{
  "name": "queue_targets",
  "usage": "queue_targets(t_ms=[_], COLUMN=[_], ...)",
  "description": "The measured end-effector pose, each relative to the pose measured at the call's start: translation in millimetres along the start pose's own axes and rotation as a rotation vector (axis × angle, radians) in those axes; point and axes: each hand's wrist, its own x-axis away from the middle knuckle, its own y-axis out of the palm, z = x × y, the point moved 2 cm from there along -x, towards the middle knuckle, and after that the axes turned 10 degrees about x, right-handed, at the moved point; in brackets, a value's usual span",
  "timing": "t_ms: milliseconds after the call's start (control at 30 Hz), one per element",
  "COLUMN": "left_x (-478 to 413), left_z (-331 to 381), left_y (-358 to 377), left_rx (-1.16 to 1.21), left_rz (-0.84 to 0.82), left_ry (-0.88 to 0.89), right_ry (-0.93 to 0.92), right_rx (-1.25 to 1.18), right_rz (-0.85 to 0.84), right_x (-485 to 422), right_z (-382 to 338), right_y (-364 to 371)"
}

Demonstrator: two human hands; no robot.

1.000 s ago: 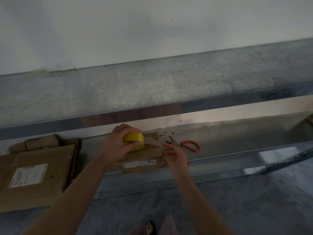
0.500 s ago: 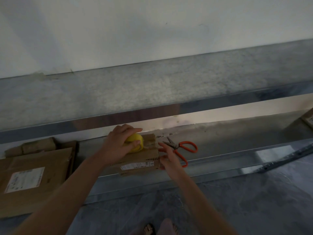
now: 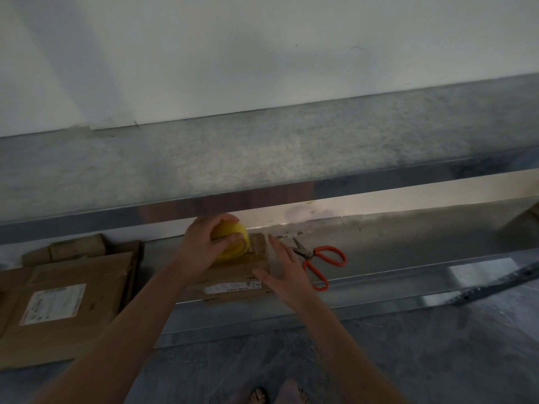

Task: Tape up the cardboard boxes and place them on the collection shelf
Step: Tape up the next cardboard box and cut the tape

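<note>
A small cardboard box (image 3: pixel 233 275) with a white label on its front sits on the lower metal shelf (image 3: pixel 408 275). My left hand (image 3: pixel 204 246) grips a yellow roll of tape (image 3: pixel 233 243) on top of the box, near its far edge. My right hand (image 3: pixel 284 268) lies flat with straight fingers on the box's right end, over a strip of tape. Orange-handled scissors (image 3: pixel 319 259) lie on the shelf just right of that hand.
A large flat cardboard box (image 3: pixel 64 301) with a white label stands at the left, smaller cardboard pieces (image 3: pixel 75 249) behind it. The upper shelf (image 3: pixel 262 158) overhangs the work area. Another box corner (image 3: pixel 525 220) shows at far right. Grey floor and my feet lie below.
My left hand has carried the tape roll a little toward the box's far edge. My right hand has opened and now lies flat along the box's right end.
</note>
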Motion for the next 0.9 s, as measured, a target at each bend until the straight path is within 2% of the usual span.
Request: queue_targets(t_ms=[133,300,433,600,767,900], left_x=[2,12,17,22,21,19], left_z=[4,8,13,-4,-13,0], left_y=[-3,-12,-16,-38,-49,-49], left_rx=[0.004,-0.087,-0.165,-0.394,-0.367,-0.266], left_rz=[-0.028,0.000,0.031,-0.138,-0.177,-0.085], left_ry=[0.018,-0.015,-0.064,-0.044,-0.022,0.035], right_ry=[-0.107,-0.050,-0.054,-0.073,-0.066,-0.047], right_rx=[0.074,0.001,-0.016,0.015,0.075,-0.010], right_rz=[-0.101,-0.227,-0.193,-0.211,-0.173,-0.174], right_x=[-16,-23,-21,-24,-28,-35], right_z=[-7,-10,-10,-7,-5,3], right_y=[-5,-7,-6,-6,-6,-3])
